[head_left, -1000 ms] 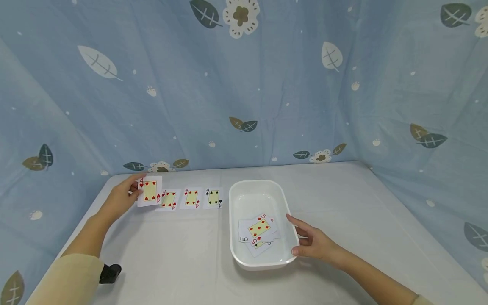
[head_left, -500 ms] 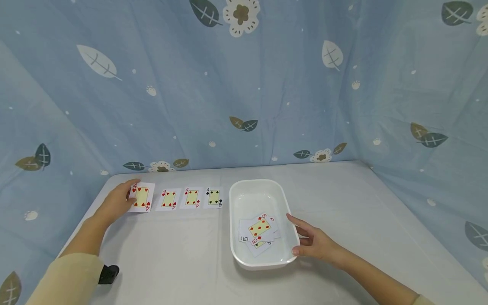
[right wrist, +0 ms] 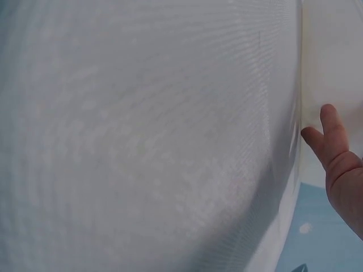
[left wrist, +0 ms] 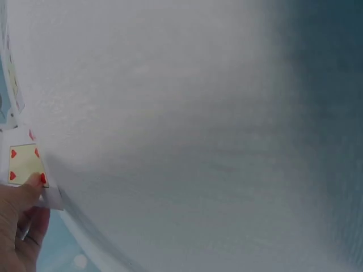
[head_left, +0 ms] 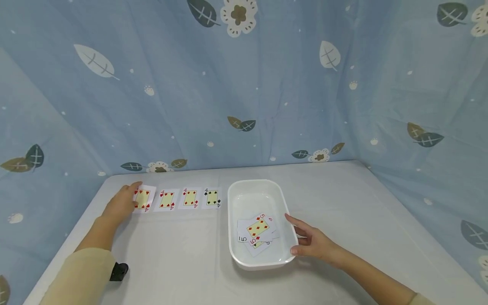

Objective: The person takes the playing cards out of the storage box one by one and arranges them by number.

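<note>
At the left end of a row, my left hand (head_left: 121, 204) pinches a playing card (head_left: 142, 199), a four of hearts, by its left edge. In the left wrist view the thumb (left wrist: 35, 180) lies across that card's face. To its right follow a red four (head_left: 166, 200), a four of diamonds (head_left: 189, 198) and a black four (head_left: 212, 197), all face up. My right hand (head_left: 314, 241) rests against the right side of a white tub (head_left: 259, 267), its fingertips at the rim. Inside the tub lies a loose pile of cards (head_left: 258, 228), a five of diamonds on top.
A white cloth (head_left: 179, 254) covers the table. Behind and at both sides hangs a blue patterned curtain (head_left: 213, 84). A small black object (head_left: 119, 271) sticks out by the left sleeve (head_left: 80, 275).
My left hand has moved the four of hearts left and down, from overlapping the red four to the row's left end. The right hand and the tub have stayed put.
</note>
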